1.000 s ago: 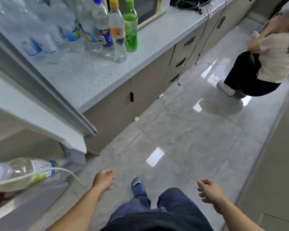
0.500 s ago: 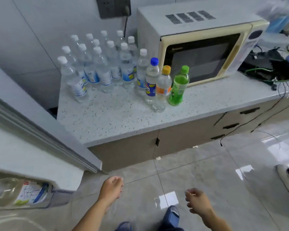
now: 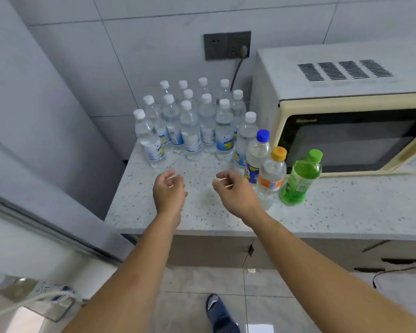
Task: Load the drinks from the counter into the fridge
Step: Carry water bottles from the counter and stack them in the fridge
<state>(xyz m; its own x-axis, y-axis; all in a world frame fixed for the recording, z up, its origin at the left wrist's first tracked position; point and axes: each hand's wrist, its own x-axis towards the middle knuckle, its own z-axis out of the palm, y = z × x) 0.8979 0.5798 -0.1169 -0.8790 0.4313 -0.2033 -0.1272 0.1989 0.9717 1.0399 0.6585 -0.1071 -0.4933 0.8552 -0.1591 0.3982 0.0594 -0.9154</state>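
Kitchen counter [image 3: 322, 212] | left hand [image 3: 169, 192] and right hand [image 3: 235, 192] hover empty, fingers loosely curled | bottles [image 3: 190, 131] stand packed by the microwave [image 3: 346, 111] | risk: a hurried grab may topple neighbouring bottles

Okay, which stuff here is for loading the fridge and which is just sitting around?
For the job:
white-capped water bottles
blue-capped bottle
orange-capped bottle
green bottle
counter
fridge door

Just there:
microwave
wall socket
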